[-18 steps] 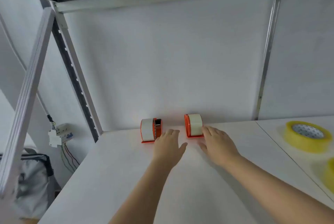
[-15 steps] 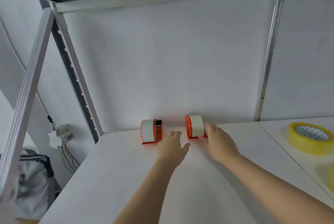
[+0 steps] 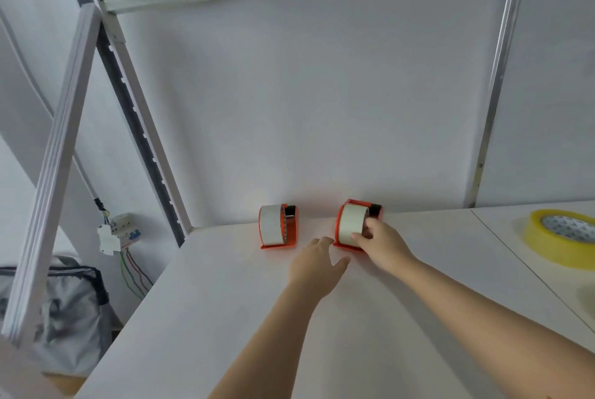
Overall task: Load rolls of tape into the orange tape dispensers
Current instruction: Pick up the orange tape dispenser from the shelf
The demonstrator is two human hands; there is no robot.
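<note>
The right hand (image 3: 381, 245) grips the right orange dispenser (image 3: 343, 224) near the back of the white table (image 3: 225, 318): the thumb (image 3: 357, 235) presses on the front face of the white tape roll (image 3: 351, 224) seated in it, and the other fingers (image 3: 370, 224) curl over the roll's right side, so the hand is closed around roll and dispenser together. That dispenser sits tilted, its top leaning toward the left, with its lower front edge at the table just beside the hand. The left hand (image 3: 317, 265) holds nothing; it lies palm down and loosely spread over the table, fingertips (image 3: 323, 240) close to the lower left corner of the held dispenser, though contact with it cannot be made out. The left orange dispenser (image 3: 288, 228) stands upright and untouched a little to the left, against the white back wall (image 3: 322, 92), with its own white roll (image 3: 269, 224) in place. Well apart at the right edge, a yellow tape roll (image 3: 561, 236) lies flat on the adjoining tabletop.
</note>
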